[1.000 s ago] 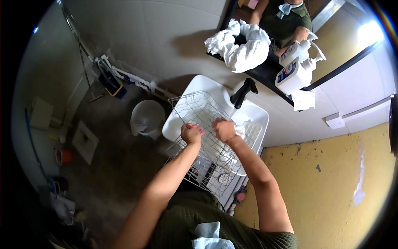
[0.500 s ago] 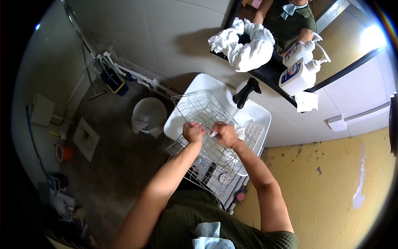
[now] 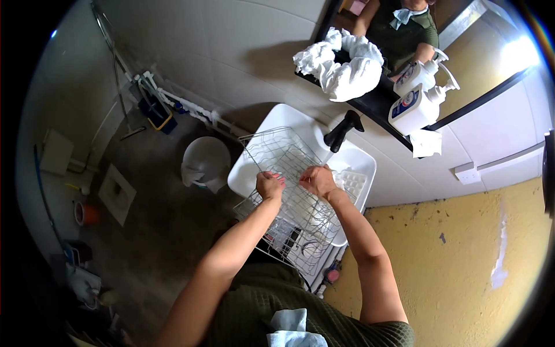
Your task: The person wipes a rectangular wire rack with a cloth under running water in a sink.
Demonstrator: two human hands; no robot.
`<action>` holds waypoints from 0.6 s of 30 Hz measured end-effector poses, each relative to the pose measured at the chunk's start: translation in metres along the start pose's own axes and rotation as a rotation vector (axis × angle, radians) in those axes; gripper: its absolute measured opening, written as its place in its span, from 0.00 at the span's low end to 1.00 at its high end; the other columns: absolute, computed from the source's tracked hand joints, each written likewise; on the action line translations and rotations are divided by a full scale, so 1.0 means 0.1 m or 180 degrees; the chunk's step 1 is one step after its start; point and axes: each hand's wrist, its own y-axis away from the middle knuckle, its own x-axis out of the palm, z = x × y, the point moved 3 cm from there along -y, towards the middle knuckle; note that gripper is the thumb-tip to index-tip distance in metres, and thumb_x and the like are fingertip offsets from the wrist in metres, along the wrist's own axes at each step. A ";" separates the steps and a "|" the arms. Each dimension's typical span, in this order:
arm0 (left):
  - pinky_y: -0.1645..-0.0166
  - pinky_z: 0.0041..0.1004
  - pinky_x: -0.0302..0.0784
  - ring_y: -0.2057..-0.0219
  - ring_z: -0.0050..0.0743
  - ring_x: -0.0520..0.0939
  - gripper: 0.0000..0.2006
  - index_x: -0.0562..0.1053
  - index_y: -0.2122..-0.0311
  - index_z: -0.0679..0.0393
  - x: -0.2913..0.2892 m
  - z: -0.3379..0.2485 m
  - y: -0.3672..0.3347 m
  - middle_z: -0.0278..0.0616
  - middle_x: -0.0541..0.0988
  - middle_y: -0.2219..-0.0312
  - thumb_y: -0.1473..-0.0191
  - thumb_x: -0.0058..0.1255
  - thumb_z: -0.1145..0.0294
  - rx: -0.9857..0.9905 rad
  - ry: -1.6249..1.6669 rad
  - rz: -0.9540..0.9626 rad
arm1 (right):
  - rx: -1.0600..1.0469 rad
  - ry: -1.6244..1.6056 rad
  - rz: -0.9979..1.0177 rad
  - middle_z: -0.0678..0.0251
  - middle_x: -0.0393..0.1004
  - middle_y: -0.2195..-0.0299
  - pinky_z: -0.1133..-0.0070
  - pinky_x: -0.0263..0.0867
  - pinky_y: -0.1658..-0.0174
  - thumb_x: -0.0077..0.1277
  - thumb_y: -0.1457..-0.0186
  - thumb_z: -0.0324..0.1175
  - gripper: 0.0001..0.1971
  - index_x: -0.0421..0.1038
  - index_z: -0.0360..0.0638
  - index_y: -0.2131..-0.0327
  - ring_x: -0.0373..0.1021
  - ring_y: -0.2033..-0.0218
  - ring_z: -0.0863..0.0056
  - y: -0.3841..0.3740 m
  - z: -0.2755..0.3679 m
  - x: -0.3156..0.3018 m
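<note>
A silvery wire rack [image 3: 277, 140] lies tilted across the white sink [image 3: 243, 172], its near part reaching past the basin's front edge. My left hand [image 3: 269, 185] is closed on the rack's wires at the left. To the right, my right hand [image 3: 318, 180] bends its fingers down against the wires, closed on a white cloth [image 3: 336, 180] that the hand mostly hides. A black faucet [image 3: 343, 132] rises behind the right hand. Inside the basin, at the right, sits a white tray with rows of hollows [image 3: 352, 186].
A black shelf [image 3: 378, 106] under the mirror holds a bundled white cloth [image 3: 351, 72] and a white pump bottle [image 3: 414, 110]. On the floor at left stand a pale bin [image 3: 207, 157], a blue mop bucket [image 3: 156, 114] and an orange pot [image 3: 87, 213]. A yellow wall [image 3: 445, 266] closes off the right.
My right hand has shifted slightly up along the rack and turned, and less of the white cloth shows at its fingers. My left hand keeps its hold on the wires.
</note>
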 end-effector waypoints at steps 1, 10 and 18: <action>0.66 0.34 0.78 0.69 0.42 0.79 0.11 0.59 0.58 0.64 0.02 0.01 0.00 0.52 0.70 0.62 0.38 0.29 0.67 0.0001 -0.0057 0.0039 | -0.0264 -0.0285 -0.0238 0.70 0.75 0.78 0.70 0.61 0.58 0.55 0.62 0.39 0.07 0.76 0.51 0.76 0.71 0.70 0.70 -0.04 -0.09 0.08; 0.69 0.32 0.78 0.71 0.39 0.78 0.09 0.60 0.59 0.64 0.00 0.01 -0.03 0.52 0.71 0.62 0.38 0.31 0.69 0.0002 0.0054 0.0020 | -0.1775 0.0701 0.0156 0.60 0.73 0.75 0.71 0.66 0.62 0.51 0.63 0.32 0.07 0.71 0.42 0.77 0.70 0.69 0.60 -0.18 0.11 0.09; 0.68 0.31 0.78 0.70 0.38 0.78 0.09 0.60 0.61 0.63 0.02 0.02 -0.03 0.49 0.71 0.64 0.39 0.32 0.68 -0.0001 0.0194 -0.0021 | -0.1974 0.0675 -0.0178 0.62 0.71 0.73 0.69 0.66 0.60 0.51 0.63 0.31 0.06 0.69 0.41 0.78 0.69 0.67 0.59 -0.20 -0.08 0.18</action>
